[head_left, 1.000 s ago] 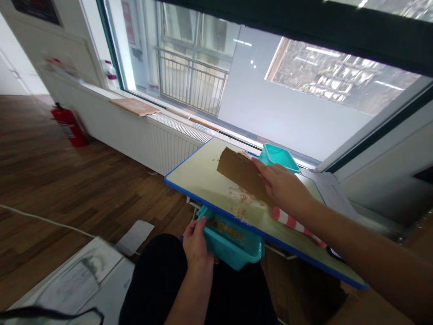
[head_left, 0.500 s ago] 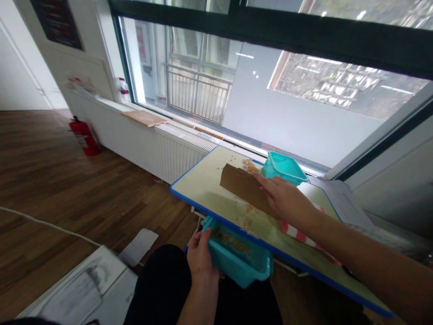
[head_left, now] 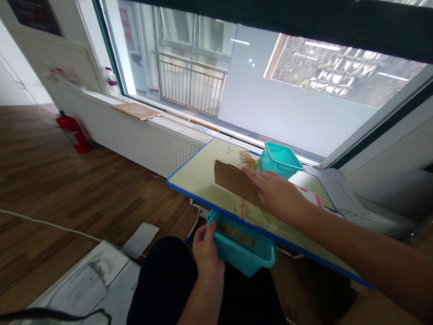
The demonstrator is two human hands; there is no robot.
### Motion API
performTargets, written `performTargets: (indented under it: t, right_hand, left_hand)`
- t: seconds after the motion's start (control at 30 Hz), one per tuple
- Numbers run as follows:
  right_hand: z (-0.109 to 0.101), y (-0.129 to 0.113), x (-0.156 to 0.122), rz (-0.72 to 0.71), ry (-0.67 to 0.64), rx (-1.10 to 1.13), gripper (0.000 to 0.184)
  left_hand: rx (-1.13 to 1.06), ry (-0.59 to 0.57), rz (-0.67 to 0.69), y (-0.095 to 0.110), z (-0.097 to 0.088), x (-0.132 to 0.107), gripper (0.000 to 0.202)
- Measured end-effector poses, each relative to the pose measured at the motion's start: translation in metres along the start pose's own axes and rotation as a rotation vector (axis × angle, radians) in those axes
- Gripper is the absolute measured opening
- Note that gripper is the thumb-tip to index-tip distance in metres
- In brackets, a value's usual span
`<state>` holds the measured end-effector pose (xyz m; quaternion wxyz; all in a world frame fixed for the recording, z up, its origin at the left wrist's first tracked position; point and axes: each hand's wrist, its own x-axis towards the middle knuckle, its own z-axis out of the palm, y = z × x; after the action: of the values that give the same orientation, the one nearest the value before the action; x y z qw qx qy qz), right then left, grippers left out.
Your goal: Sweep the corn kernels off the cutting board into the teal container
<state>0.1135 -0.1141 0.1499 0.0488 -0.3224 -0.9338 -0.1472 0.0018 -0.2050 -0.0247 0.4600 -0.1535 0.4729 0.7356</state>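
Note:
My right hand [head_left: 275,192] grips a flat piece of brown cardboard [head_left: 233,180], which stands on its long edge on the pale tabletop [head_left: 192,174]. Yellow-orange kernels [head_left: 248,159] lie in a pile behind the cardboard. More loose kernels [head_left: 243,210] are scattered between it and the table's blue front edge. Below that edge, my left hand [head_left: 205,246] holds a teal plastic basket [head_left: 250,266] by its left rim. Small grains [head_left: 237,235] cover part of the basket's bottom.
A second teal basket [head_left: 279,160] stands at the table's back, by the window. Beside my right forearm lies a red-and-white item [head_left: 309,195], partly hidden. A radiator [head_left: 169,146] runs left of the table. A fire extinguisher [head_left: 73,133] stands on the floor at the far left.
My right hand and the cardboard have moved toward the table's front edge. The red-and-white item now shows behind my forearm. My left hand keeps its hold on the basket; the view has shifted slightly.

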Motion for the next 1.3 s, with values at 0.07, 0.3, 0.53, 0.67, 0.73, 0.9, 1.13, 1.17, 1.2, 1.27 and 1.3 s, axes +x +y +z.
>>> performTargets:
  t: [0.07, 0.3, 0.53, 0.67, 0.73, 0.9, 1.13, 1.17, 1.2, 1.27, 1.3]
  right_hand:
    - [-0.001, 0.000, -0.001, 0.016, -0.014, 0.011, 0.060]
    - [-0.004, -0.005, -0.006, 0.007, -0.005, -0.009, 0.057]
    - [-0.008, -0.012, -0.005, 0.046, -0.041, -0.035, 0.058]
    - [-0.010, -0.014, -0.006, 0.060, -0.046, -0.058, 0.056]
    - [-0.012, -0.014, -0.006, 0.058, -0.046, -0.063, 0.057]
    - [-0.014, -0.014, -0.007, 0.044, -0.051, -0.080, 0.056]
    - [-0.019, -0.009, -0.016, 0.031, -0.056, -0.113, 0.061]
    - [-0.020, -0.008, -0.020, 0.032, -0.043, -0.130, 0.060]
    - [-0.020, -0.006, -0.024, 0.037, -0.028, -0.149, 0.059]
    - [-0.020, -0.003, -0.035, 0.056, 0.015, -0.181, 0.058]
    - [-0.020, -0.002, -0.041, 0.067, 0.039, -0.193, 0.057]
  left_hand:
    - [-0.008, -0.006, -0.020, -0.002, 0.000, -0.003, 0.027]
    - [-0.004, -0.008, -0.025, -0.002, 0.001, -0.005, 0.025]
    - [0.012, -0.015, -0.021, -0.002, 0.001, -0.006, 0.026]
    - [0.007, -0.019, -0.004, -0.003, 0.002, -0.008, 0.027]
    - [0.009, -0.024, 0.001, -0.002, 0.002, -0.010, 0.028]
    - [0.015, -0.014, -0.006, -0.002, 0.002, -0.011, 0.028]
    - [0.042, -0.014, 0.006, -0.002, 0.002, -0.010, 0.026]
    - [0.040, -0.012, 0.013, -0.002, 0.002, -0.010, 0.026]
    - [0.039, -0.015, 0.018, -0.002, 0.002, -0.010, 0.026]
    - [0.043, -0.028, 0.017, -0.003, 0.002, -0.010, 0.027]
    - [0.048, -0.035, 0.015, -0.003, 0.001, -0.010, 0.028]
